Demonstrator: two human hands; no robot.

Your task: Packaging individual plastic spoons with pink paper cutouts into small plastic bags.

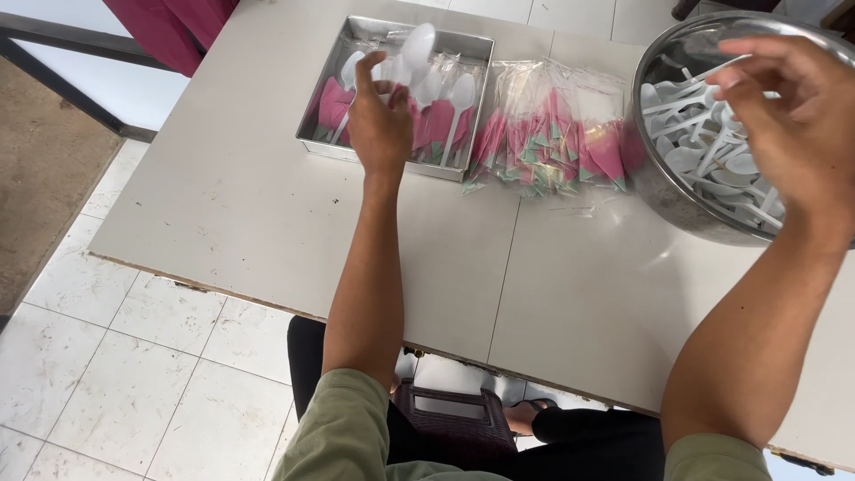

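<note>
My left hand point(378, 120) is raised over the rectangular metal tray point(352, 40) and grips a white plastic spoon in a clear sleeve point(412, 49). The tray holds several wrapped spoons with pink paper. My right hand point(793, 107) hovers over the round metal bowl point(663, 191) full of loose white plastic spoons point(699, 151), and pinches one white spoon point(712, 71) by its handle. A pile of clear sleeves with pink and green paper point(548, 134) lies between tray and bowl.
A pale grey table point(267, 223) has a chipped near edge. White floor tiles point(134, 365) lie to the left. A dark woven stool point(454, 414) shows under the table between my legs. Red fabric point(169, 27) hangs at the far left corner.
</note>
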